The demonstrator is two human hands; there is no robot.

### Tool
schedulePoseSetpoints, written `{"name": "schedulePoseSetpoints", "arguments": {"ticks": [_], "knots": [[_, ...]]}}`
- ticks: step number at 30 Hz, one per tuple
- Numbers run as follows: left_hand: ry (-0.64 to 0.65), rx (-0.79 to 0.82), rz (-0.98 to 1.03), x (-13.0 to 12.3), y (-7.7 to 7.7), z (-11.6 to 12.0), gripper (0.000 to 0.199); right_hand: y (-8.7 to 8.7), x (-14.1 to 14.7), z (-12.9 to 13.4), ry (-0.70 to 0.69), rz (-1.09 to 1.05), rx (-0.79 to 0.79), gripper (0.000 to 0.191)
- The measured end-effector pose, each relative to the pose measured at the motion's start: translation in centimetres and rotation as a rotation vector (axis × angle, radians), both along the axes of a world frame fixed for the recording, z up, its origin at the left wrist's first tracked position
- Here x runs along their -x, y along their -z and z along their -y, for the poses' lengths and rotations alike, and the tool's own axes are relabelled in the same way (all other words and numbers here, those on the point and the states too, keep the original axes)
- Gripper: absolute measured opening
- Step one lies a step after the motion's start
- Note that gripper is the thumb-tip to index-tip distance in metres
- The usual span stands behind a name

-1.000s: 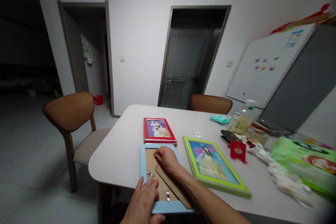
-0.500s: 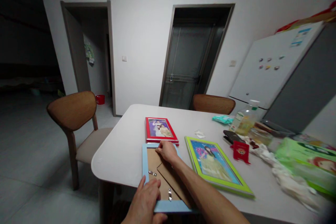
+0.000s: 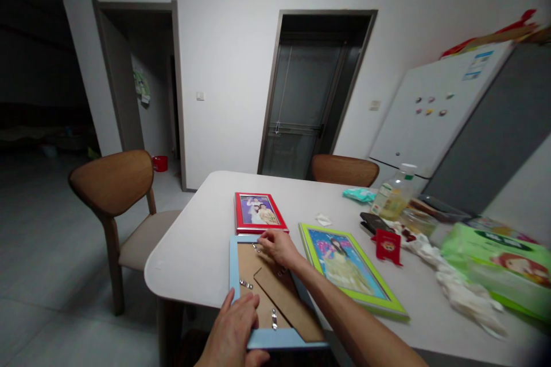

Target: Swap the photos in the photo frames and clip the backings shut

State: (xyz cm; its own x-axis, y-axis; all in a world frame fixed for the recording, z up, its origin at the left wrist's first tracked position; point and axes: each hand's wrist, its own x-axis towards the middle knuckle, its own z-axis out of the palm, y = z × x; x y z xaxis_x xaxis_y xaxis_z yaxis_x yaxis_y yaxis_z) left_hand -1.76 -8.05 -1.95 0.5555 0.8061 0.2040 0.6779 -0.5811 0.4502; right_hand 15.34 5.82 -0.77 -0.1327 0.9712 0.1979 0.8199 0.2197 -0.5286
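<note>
A light-blue picture frame [image 3: 233, 264] lies face down on the table, its brown backing board [image 3: 247, 261] and folding stand leg [image 3: 286, 304] showing. My left hand [image 3: 235, 324] grips the frame's lower left corner, fingers over the board and thumb below the edge. Bent fingers of my right hand [image 3: 279, 248] close at a small metal clip [image 3: 255, 248] by the frame's far edge. Other metal clips [image 3: 274, 319] sit along the left and near edges. Beyond the blue frame lies a red picture frame [image 3: 236, 215], face up. A green picture frame [image 3: 398, 311] rests to the right, also face up.
On the table's right side are a bottle [image 3: 394, 192], a black wallet-like object [image 3: 372, 222], a red card-like item [image 3: 388, 245], crumpled tissue [image 3: 465, 295] and a green tissue pack [image 3: 495, 264]. Wooden chairs stand left [image 3: 114, 180] and behind [image 3: 344, 170].
My right hand's fingertips have shifted slightly right, uncovering the clip at the far edge. My left hand keeps its hold on the blue frame. The view has turned a little.
</note>
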Motion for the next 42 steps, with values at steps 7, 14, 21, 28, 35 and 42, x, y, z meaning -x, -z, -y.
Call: {"name": "schedulePoseSetpoints", "arguments": {"ticks": [7, 14, 21, 28, 35, 42], "knots": [[-0.008, -0.005, 0.065, 0.1, 0.3, 0.2, 0.040, 0.0, -4.5, 5.1, -0.144, 0.100, -0.030, 0.015], [-0.046, 0.019, 0.019, -0.2, -0.3, 0.3, 0.039, 1.6, -4.5, 6.6, -0.176, 0.178, -0.144, 0.021], [-0.056, 0.023, 0.032, -0.2, -0.3, 0.5, 0.042, 2.1, -5.2, 6.7, -0.186, 0.083, -0.174, 0.017], [-0.057, 0.026, 0.098, 0.1, 0.1, 0.5, 0.052, 2.4, -5.8, 7.0, -0.232, 0.015, -0.213, 0.011], [-0.051, 0.042, 0.105, 0.2, 0.0, 0.6, 0.044, 1.6, -5.5, 7.2, -0.205, 0.071, -0.176, 0.011], [-0.053, 0.037, 0.102, -0.2, -0.4, 0.3, 0.031, 0.6, -5.0, 7.8, -0.130, 0.177, -0.193, 0.021]]}}
